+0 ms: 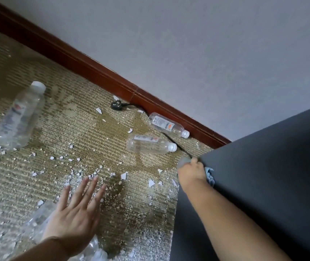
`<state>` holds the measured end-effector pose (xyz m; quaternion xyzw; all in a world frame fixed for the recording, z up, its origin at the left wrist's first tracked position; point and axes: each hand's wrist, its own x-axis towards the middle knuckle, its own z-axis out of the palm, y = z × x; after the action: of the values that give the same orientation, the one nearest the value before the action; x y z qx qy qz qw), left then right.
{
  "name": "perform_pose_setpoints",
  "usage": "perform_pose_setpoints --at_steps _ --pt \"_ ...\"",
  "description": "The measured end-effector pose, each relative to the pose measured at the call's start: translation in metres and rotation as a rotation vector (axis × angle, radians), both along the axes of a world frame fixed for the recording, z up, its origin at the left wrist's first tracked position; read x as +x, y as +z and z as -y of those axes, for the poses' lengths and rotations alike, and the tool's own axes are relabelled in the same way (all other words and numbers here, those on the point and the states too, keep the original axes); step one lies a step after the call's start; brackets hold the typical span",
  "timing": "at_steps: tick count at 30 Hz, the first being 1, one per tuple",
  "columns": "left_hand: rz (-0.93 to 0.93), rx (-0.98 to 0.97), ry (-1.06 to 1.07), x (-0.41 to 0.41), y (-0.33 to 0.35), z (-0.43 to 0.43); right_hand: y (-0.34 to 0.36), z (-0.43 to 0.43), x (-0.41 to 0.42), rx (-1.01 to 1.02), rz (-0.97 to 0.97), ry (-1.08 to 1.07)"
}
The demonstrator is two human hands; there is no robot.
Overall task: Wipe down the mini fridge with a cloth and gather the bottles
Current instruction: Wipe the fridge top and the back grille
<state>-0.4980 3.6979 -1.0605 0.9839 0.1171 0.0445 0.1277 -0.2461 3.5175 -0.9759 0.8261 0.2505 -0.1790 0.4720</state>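
Note:
The dark grey mini fridge [263,176] fills the right side. My right hand [190,172] grips a blue cloth [209,175] against the fridge's left edge near its top corner; most of the cloth is hidden. My left hand [77,210] hovers open, fingers spread, over the carpet at the bottom left. Under its wrist lie crushed clear bottles [37,225]. Two clear bottles with white caps lie by the wall, one near the skirting [167,125] and one in front of it [148,144]. A third bottle [18,117] lies at the far left.
Olive carpet [75,129] is strewn with several white plaster chips [151,183] and dust, with darker stains. A black plug [116,105] and its cord run along the red-brown skirting board [86,66] below a grey wall.

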Motion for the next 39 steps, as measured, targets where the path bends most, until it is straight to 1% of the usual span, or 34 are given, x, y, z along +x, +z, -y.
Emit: perform_pose_setpoints --at_steps 3,5,8,10,12,13,15,16,18,20,21,22,23,25,27,29,31,32,36,38,39 --pt "-0.011 -0.022 0.017 0.009 0.002 0.0 -0.001 0.011 -0.039 -0.025 -0.13 -0.019" --pt "-0.025 -0.003 0.008 0.01 0.0 0.001 0.0 0.018 -0.069 -0.01 -0.219 -0.066" --pt "-0.1 -0.029 -0.01 0.005 0.003 0.002 0.002 0.033 -0.127 0.086 -0.318 -0.141" --pt "-0.218 0.021 0.002 0.004 0.014 0.001 0.011 0.045 -0.169 0.159 -0.368 -0.161" --pt "-0.368 0.038 0.002 0.007 0.024 0.001 0.022 0.054 -0.202 0.148 -0.459 -0.111" --pt "-0.398 0.013 0.023 0.011 0.029 0.001 0.026 0.058 -0.213 0.13 -0.484 -0.074" --pt "-0.375 -0.029 0.062 0.017 0.042 0.006 0.04 0.061 -0.216 0.105 -0.463 0.003" --pt "-0.333 -0.037 0.063 0.016 0.05 0.01 0.05 0.058 -0.207 0.088 -0.404 0.043" --pt "-0.292 -0.064 0.033 0.006 0.065 0.019 0.069 0.051 -0.175 0.074 -0.215 0.091" --pt "-0.334 -0.111 -0.025 -0.008 0.074 0.03 0.088 0.042 -0.143 0.079 -0.056 0.049" --pt "-0.375 -0.134 -0.056 -0.016 0.078 0.035 0.094 0.039 -0.135 0.079 -0.016 0.03" --pt "-0.413 -0.149 -0.077 -0.025 0.081 0.041 0.095 0.038 -0.137 0.087 -0.02 0.008" --pt "-0.442 -0.17 -0.084 -0.034 0.085 0.047 0.093 0.04 -0.148 0.099 -0.072 -0.013" --pt "-0.475 -0.22 -0.077 -0.055 0.091 0.063 0.078 0.051 -0.194 0.093 -0.235 -0.029" --pt "-0.525 -0.245 -0.108 -0.078 0.096 0.081 0.07 0.064 -0.247 0.045 -0.359 -0.002" --pt "-0.601 -0.251 -0.195 -0.097 0.103 0.099 0.079 0.072 -0.271 -0.022 -0.394 0.028" --pt "-0.627 -0.261 -0.247 -0.103 0.115 0.11 0.103 0.07 -0.26 -0.005 -0.329 0.05" --pt "-0.613 -0.275 -0.242 -0.102 0.122 0.113 0.12 0.066 -0.245 0.006 -0.252 0.064" --pt "-0.486 -0.316 -0.184 -0.086 0.149 0.103 0.216 0.048 -0.164 0.066 0.177 0.086" --pt "-0.432 -0.317 -0.144 -0.08 0.155 0.091 0.254 0.044 -0.147 0.07 0.322 0.059" --pt "-0.428 -0.311 -0.125 -0.081 0.156 0.085 0.261 0.043 -0.152 0.07 0.346 0.028"
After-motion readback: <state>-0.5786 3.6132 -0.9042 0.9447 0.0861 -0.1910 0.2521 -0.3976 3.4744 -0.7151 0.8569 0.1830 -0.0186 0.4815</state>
